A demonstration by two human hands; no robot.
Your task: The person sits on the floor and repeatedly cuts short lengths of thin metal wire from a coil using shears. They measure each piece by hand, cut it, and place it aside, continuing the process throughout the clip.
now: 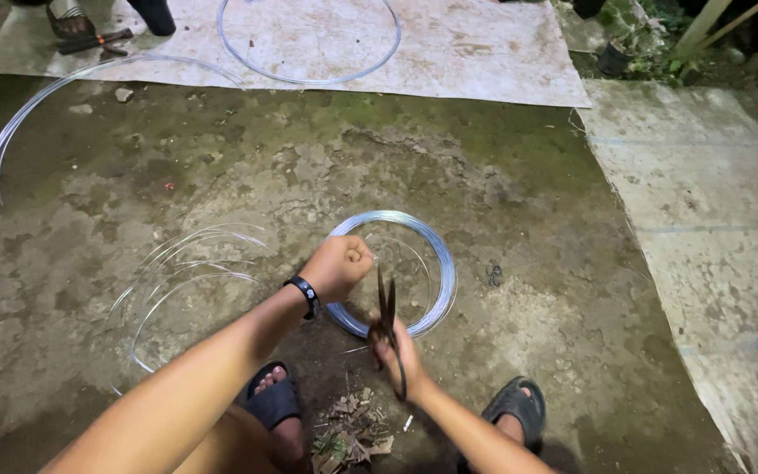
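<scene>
The left hand [339, 266] is fisted on wire at the coil [432, 263], frame centre. The right hand [401, 355] grips dark cutters [387, 307], blades over the coil's lower rim. Loose loops [182, 290] lie left; bare ground stretches right.

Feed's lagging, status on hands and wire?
Left hand fisted on wire coil. Right hand grips dark cutters, tips up. Loose wire loops lie left.

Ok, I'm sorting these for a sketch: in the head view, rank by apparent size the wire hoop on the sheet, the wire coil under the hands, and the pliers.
Largest to smallest as they appear:
1. Wire hoop on the sheet, though farther away and cut off at the top.
2. Wire coil.
3. Pliers, in the right hand.
</scene>
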